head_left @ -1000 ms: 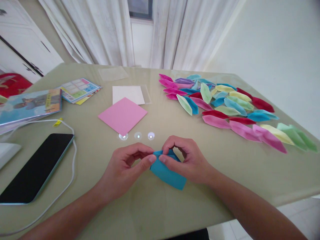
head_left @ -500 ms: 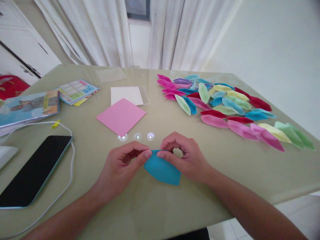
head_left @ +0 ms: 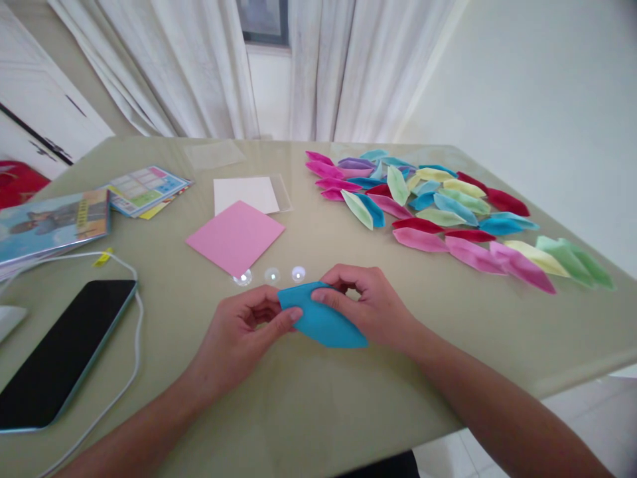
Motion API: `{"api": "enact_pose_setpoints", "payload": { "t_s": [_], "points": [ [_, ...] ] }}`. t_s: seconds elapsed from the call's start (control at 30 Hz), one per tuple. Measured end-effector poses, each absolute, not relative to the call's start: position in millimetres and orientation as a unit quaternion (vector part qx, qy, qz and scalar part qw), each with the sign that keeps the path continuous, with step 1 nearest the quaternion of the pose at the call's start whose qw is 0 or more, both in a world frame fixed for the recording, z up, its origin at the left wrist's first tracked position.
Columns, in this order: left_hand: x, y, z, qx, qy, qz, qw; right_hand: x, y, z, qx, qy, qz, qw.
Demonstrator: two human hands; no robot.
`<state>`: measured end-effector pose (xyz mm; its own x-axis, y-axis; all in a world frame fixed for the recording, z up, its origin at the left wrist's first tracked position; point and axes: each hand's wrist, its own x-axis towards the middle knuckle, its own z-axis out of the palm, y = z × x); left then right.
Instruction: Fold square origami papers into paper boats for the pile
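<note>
A folded blue paper piece (head_left: 328,322) is held between both hands just above the table, near its front. My left hand (head_left: 256,322) pinches its left end, thumb on the near face and fingers behind. At the upper right edge my right hand (head_left: 365,305) grips it between thumb and curled fingers. Beyond the hands lies a flat square of pink paper (head_left: 236,238), overlapping a white sheet (head_left: 245,194) in a clear sleeve. Many folded paper pieces in pink, blue, green, yellow, red and purple, among them a pink one (head_left: 419,239), lie spread to the right.
At the left are a black-screened phone (head_left: 70,352), a white cable (head_left: 138,332) with a yellow tag, a picture booklet (head_left: 54,226) and printed cards (head_left: 149,189). The table's edge (head_left: 398,451) runs close by in front. Light spots reflect off the tabletop.
The blue paper has turned in my hands; its left end now sticks up past my left thumb. My left thumb has slid lower along it. The view has shifted slightly.
</note>
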<state>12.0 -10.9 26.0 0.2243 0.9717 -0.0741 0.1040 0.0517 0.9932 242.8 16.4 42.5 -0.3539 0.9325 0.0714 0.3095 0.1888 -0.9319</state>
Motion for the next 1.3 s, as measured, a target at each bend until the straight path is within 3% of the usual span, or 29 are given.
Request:
{"api": "enact_pose_setpoints", "payload": {
  "t_s": [0.23,0.43,0.87,1.3],
  "points": [
    [7.0,-4.2,24.5,0.502,0.542,0.477,0.477,246.7,27.1,35.5,-0.413,-0.567,0.595,0.392],
    [6.8,-0.7,23.6,0.509,0.528,0.448,0.512,247.1,31.0,31.5,-0.438,-0.574,0.530,0.445],
    [5.5,0.2,12.7,0.468,0.541,0.468,0.518,238.8,27.0,28.2,-0.415,-0.512,0.618,0.428],
    [3.5,0.9,20.9,0.568,0.554,0.464,0.394,242.6,27.0,27.2,-0.432,-0.540,0.562,0.454]
  ]
}}
